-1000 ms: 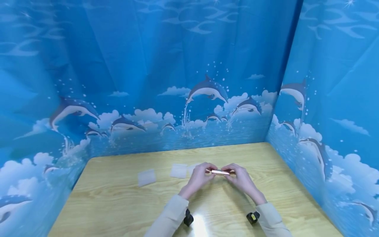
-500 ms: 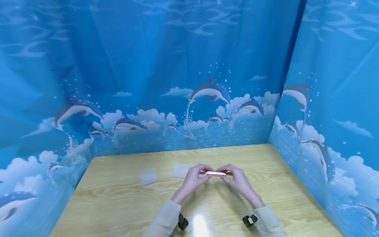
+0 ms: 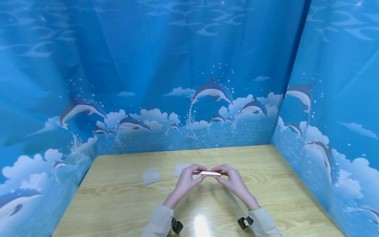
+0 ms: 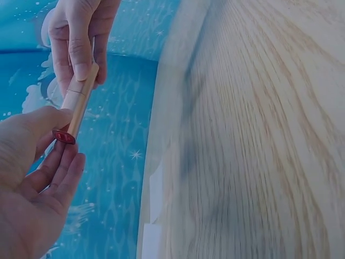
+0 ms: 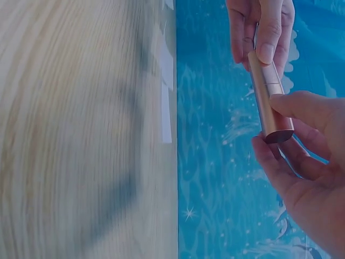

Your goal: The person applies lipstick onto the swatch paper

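A shiny rose-gold lipstick tube point(image 3: 211, 173) lies level between both hands above the table. My left hand point(image 3: 186, 181) pinches one end with thumb and fingertips, and my right hand point(image 3: 232, 182) pinches the other. In the left wrist view, a red label covers the flat end of the lipstick tube point(image 4: 81, 105) at the left hand. A thin seam crosses its body between the two grips. The right wrist view shows the lipstick tube's point(image 5: 264, 100) darker flat end by the right hand point(image 5: 312, 162).
Thin whitish sheets lie on the wooden table point(image 3: 124, 204): one sheet point(image 3: 151, 176) to the left, another sheet point(image 3: 179, 169) partly behind the left hand. A blue dolphin-printed curtain point(image 3: 154, 82) hangs behind the table and along its right side.
Both hands have shifted left with the lipstick tube, keeping their grip on its two ends. The left hand now covers more of the nearby sheets. The head view has turned slightly left.
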`<state>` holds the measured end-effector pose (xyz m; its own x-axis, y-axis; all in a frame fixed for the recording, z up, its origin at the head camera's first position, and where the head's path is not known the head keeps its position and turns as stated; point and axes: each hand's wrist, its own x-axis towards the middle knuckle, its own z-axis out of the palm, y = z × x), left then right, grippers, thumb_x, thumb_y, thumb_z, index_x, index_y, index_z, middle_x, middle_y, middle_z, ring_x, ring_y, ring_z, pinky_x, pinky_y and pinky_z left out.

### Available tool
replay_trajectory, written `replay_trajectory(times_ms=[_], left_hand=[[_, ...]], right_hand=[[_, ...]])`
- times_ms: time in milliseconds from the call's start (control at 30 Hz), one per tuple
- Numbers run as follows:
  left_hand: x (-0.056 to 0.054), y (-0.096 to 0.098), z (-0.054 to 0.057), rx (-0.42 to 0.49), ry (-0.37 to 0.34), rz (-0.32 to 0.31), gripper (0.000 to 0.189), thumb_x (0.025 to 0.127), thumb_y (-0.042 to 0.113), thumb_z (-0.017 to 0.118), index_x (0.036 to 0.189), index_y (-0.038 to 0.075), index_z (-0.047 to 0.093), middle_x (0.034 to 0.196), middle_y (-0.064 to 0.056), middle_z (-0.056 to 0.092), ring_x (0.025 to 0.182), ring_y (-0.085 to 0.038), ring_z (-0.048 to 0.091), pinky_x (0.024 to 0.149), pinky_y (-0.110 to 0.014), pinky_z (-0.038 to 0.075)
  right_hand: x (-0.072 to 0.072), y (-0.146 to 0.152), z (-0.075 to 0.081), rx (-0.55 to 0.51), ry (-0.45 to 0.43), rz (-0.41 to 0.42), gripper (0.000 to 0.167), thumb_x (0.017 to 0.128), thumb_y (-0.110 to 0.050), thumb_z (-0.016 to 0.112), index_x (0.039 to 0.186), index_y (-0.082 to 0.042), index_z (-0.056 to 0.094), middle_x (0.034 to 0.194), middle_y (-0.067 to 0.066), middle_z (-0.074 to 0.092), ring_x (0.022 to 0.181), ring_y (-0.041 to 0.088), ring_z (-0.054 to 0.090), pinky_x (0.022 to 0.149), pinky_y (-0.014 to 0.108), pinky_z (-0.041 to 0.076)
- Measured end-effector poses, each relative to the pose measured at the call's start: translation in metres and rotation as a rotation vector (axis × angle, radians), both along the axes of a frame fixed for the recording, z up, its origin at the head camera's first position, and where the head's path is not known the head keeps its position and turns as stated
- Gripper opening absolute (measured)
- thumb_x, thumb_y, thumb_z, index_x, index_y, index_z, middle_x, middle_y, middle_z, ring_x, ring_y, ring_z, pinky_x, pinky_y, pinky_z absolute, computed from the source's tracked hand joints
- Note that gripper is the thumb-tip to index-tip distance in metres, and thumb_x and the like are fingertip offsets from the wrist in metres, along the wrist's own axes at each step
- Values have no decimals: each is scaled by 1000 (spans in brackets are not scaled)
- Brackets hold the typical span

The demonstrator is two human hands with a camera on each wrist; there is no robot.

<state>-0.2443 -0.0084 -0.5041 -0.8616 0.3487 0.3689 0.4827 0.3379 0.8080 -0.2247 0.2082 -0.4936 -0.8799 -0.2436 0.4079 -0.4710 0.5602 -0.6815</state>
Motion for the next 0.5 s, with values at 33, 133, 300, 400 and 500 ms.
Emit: replay_trajectory(times_ms=[33,133,300,400,500], left_hand=[[1,-2,0,-1,-3,4,20,90,4,76,109,10,75,110,-5,73,99,-20,69,89,-42,62],[3,-8,1,-4,-14,18,21,90,6,77,109,12,75,110,-3,73,99,-19,69,90,-42,62],[8,-17,2,4,-29,35,21,90,7,76,111,13,75,109,-2,72,100,-20,68,92,-43,61],[11,-22,4,10,-29,45,21,90,7,77,111,12,75,109,-3,72,101,-21,68,92,-42,61],[12,-27,6,16,-27,53,22,89,7,77,111,12,75,109,-3,72,101,-21,69,91,-40,61]], right_hand=[[0,-2,0,1,-2,3,28,83,4,79,108,-10,75,104,0,72,98,21,70,86,29,62],[1,-7,1,-11,-8,18,29,84,4,79,108,-10,75,104,0,72,98,21,70,86,29,62],[1,-16,2,-17,26,48,29,82,5,80,108,-9,75,104,2,72,96,23,70,85,31,62],[1,-20,4,-17,29,64,28,83,4,79,108,-9,75,104,2,72,97,22,69,86,31,62],[1,-23,5,-18,17,73,28,84,3,79,109,-10,75,106,2,72,99,21,69,87,31,62]])
